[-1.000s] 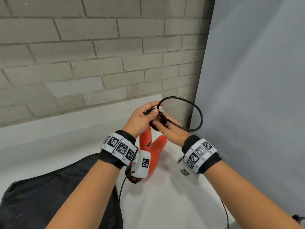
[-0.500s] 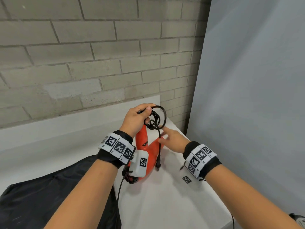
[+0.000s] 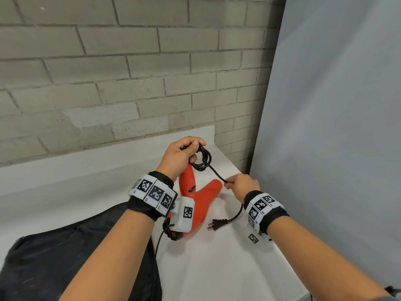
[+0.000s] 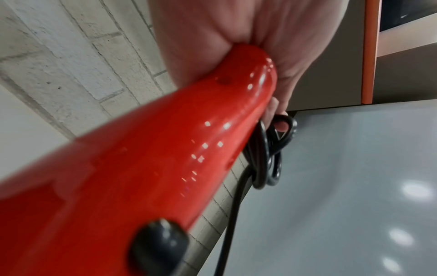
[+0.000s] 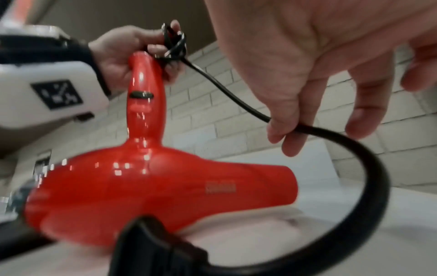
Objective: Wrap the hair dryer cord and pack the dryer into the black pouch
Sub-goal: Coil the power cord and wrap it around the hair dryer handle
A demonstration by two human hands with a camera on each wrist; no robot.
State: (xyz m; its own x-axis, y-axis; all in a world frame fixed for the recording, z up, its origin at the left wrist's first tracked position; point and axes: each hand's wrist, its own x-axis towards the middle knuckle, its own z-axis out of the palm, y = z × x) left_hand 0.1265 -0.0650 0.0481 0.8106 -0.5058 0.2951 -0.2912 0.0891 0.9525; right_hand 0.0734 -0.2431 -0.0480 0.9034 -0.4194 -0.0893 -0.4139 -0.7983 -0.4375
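Observation:
The red hair dryer (image 3: pixel 201 203) stands with its handle up and its barrel on the white counter (image 3: pixel 217 268). My left hand (image 3: pixel 184 153) grips the handle's end together with a small coil of black cord (image 3: pixel 202 159). The same handle (image 4: pixel 165 158) and coil (image 4: pixel 267 158) show in the left wrist view. My right hand (image 3: pixel 240 184) pinches the loose stretch of cord (image 5: pixel 236 97) between thumb and fingers (image 5: pixel 290 134), to the right of the dryer (image 5: pixel 153 183). The plug (image 3: pixel 217 223) lies on the counter. The black pouch (image 3: pixel 76 257) lies at lower left.
A brick wall (image 3: pixel 130 72) stands behind the counter, and a grey panel (image 3: pixel 336 127) closes off the right side. A small square marker (image 3: pixel 253 238) sticks to the counter near my right wrist. The counter's right edge runs close under my right forearm.
The wide cord loop has shrunk into a tight coil in my left hand. My right hand has moved down and right along the cord, and the plug now lies on the counter.

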